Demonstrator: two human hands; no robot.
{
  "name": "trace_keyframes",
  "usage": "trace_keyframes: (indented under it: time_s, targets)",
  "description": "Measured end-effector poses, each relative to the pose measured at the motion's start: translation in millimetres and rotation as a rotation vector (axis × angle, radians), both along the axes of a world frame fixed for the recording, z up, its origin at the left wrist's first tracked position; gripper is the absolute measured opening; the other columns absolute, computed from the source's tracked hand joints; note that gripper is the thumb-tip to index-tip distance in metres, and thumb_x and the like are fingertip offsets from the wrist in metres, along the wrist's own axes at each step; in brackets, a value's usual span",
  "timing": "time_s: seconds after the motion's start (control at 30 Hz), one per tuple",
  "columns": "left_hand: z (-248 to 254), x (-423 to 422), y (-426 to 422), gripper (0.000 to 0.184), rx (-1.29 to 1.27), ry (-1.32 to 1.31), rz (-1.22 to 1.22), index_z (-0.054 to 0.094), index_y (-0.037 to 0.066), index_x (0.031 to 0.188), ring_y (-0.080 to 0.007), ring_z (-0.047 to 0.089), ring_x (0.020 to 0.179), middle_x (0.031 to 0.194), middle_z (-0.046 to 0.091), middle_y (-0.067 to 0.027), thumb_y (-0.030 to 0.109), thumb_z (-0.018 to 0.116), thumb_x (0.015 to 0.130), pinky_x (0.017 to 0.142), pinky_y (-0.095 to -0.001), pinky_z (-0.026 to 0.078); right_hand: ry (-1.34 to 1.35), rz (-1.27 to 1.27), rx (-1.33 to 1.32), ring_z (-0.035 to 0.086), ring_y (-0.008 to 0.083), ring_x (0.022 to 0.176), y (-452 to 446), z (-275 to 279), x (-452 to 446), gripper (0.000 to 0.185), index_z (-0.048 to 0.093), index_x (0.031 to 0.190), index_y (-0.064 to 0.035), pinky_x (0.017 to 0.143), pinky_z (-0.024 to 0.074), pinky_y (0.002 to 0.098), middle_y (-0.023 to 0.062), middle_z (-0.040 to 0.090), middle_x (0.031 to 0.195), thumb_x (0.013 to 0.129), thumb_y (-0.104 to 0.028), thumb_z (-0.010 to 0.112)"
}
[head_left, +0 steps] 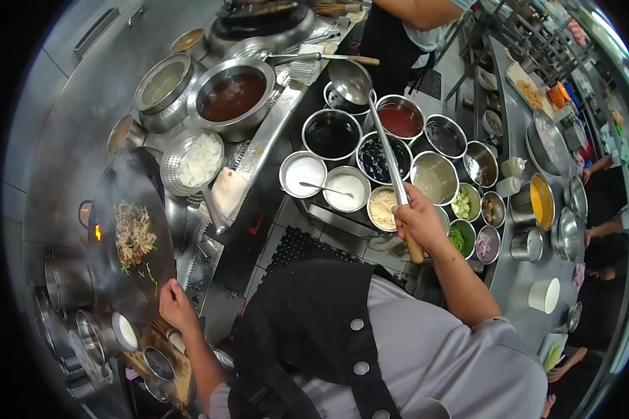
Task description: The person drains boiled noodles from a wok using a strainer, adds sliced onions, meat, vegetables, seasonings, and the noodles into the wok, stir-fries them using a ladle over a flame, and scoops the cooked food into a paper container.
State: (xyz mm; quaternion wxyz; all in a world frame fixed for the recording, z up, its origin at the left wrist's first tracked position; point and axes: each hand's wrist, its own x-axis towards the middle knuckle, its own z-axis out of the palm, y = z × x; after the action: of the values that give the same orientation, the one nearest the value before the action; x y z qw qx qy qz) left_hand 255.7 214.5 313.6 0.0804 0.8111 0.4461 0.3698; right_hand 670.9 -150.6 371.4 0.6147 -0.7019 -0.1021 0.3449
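Note:
My right hand (421, 218) is closed round the wooden-ended handle of a long metal ladle (388, 143). The ladle's bowl hangs over the sauce pots, beside a pot of red sauce (400, 119) and a pot of dark liquid (330, 134). At the left, my left hand (178, 304) is closed at the near edge of a dark wok (129, 290); its exact grip is partly hidden. Shredded food with green bits (134, 234) lies in the wok. Steam rises there, and a small flame (97, 232) shows near the wok's far side.
A perforated skimmer (178, 183) with white pieces rests near the stove, below a large pot of reddish-brown liquid (232, 98). Containers of white powder (304, 173) and chopped greens (461, 237) stand between stove and counter (514, 269). Another person (426, 31) stands at the top.

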Motion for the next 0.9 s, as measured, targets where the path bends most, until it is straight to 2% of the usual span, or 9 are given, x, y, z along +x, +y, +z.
trace_keyframes:
  time_s: [0.07, 0.23, 0.33, 0.43, 0.53, 0.57, 0.67, 0.8, 0.9]
  targets:
    - [-0.7, 3.7, -4.1, 0.017, -0.01, 0.042, 0.016, 0.068, -0.002, 0.095, -0.035, 0.067, 0.077, 0.087, 0.07, -0.0172, 0.015, 0.064, 0.097, 0.073, -0.0428, 0.052, 0.03, -0.004, 0.002, 0.051, 0.0115, 0.044, -3.1, -7.2, 6.2, 0.061, 0.039, 0.148, 0.0, 0.042, 0.0429, 0.0256, 0.0019, 0.054, 0.064, 0.091, -0.004, 0.059]
    - [-1.0, 10.2, -10.5, 0.019, -0.006, 0.078, 0.04, 0.069, -0.002, 0.094, -0.0341, 0.067, 0.077, 0.087, 0.071, -0.0172, 0.016, 0.064, 0.096, 0.073, -0.0422, 0.052, 0.027, 0.01, -0.008, 0.051, 0.0116, 0.045, -12.8, -26.7, 25.9, 0.059, 0.041, 0.147, -0.0001, 0.042, 0.0422, 0.0259, 0.0019, 0.054, 0.065, 0.091, -0.005, 0.059]
    - [-1.5, 11.2, -9.9, 0.023, -0.007, 0.091, 0.058, 0.069, -0.002, 0.093, -0.033, 0.066, 0.074, 0.084, 0.07, -0.0174, 0.02, 0.064, 0.097, 0.071, -0.0416, 0.051, 0.088, 0.021, 0.002, 0.051, 0.0121, 0.046, -18.2, -28.8, 38.0, 0.048, 0.049, 0.138, -0.0038, 0.043, 0.0442, 0.027, 0.0026, 0.054, 0.067, 0.09, -0.004, 0.057]
    - [2.2, 9.0, -7.6, 0.026, -0.028, 0.089, 0.087, 0.069, -0.002, 0.093, -0.0323, 0.065, 0.073, 0.083, 0.069, -0.0176, 0.023, 0.064, 0.097, 0.071, -0.0413, 0.05, 0.337, -0.023, 0.281, 0.051, 0.0134, 0.046, -24.0, -29.1, 48.5, 0.033, 0.05, 0.126, -0.0052, 0.042, 0.0423, 0.0288, 0.004, 0.053, 0.067, 0.093, -0.004, 0.054]
    - [14.3, 12.0, -9.3, 0.024, -0.044, 0.09, 0.094, 0.07, -0.001, 0.094, -0.0326, 0.066, 0.073, 0.083, 0.07, -0.0177, 0.022, 0.065, 0.096, 0.072, -0.0413, 0.051, 0.412, -0.018, 0.41, 0.049, 0.014, 0.046, -30.9, -22.4, 57.3, 0.035, 0.048, 0.129, -0.0068, 0.042, 0.0414, 0.0296, 0.0045, 0.052, 0.067, 0.094, -0.004, 0.052]
    - [17.4, 13.4, -9.9, 0.024, -0.036, 0.096, 0.09, 0.07, -0.001, 0.094, -0.033, 0.065, 0.073, 0.083, 0.07, -0.0177, 0.022, 0.065, 0.096, 0.072, -0.0414, 0.051, 0.408, -0.019, 0.399, 0.046, 0.0133, 0.045, -32.4, -24.8, 58.6, 0.045, 0.046, 0.141, -0.0112, 0.043, 0.0385, 0.029, 0.0039, 0.05, 0.067, 0.097, -0.007, 0.049]
    - [14.1, 7.9, -1.5, 0.023, 0.009, 0.086, 0.07, 0.07, -0.001, 0.093, -0.0334, 0.065, 0.073, 0.083, 0.07, -0.0175, 0.022, 0.065, 0.096, 0.071, -0.0414, 0.051, 0.398, -0.008, 0.405, 0.045, 0.0133, 0.045, -34.4, -16.3, 56.9, 0.048, 0.044, 0.145, -0.0113, 0.042, 0.0385, 0.0287, 0.0038, 0.049, 0.067, 0.097, -0.008, 0.049]
    - [12.8, 1.5, 4.5, 0.026, 0.027, 0.073, 0.05, 0.068, -0.002, 0.092, -0.0334, 0.065, 0.073, 0.083, 0.069, -0.0179, 0.023, 0.065, 0.097, 0.071, -0.041, 0.05, 0.427, -0.022, 0.464, 0.045, 0.0127, 0.044, -33.4, -5.3, 46.0, 0.05, 0.043, 0.146, -0.0105, 0.042, 0.0384, 0.0281, 0.0037, 0.05, 0.067, 0.096, -0.008, 0.049]
    - [14.4, -8.4, 11.3, 0.025, 0.011, 0.058, 0.056, 0.069, -0.002, 0.093, -0.0317, 0.065, 0.074, 0.083, 0.069, -0.0175, 0.022, 0.065, 0.096, 0.071, -0.0396, 0.051, 0.493, 0.004, 0.512, 0.046, 0.0143, 0.047, -28.5, 16.4, 27.8, 0.042, 0.048, 0.138, -0.0097, 0.043, 0.0387, 0.029, 0.0049, 0.05, 0.069, 0.097, -0.008, 0.05]
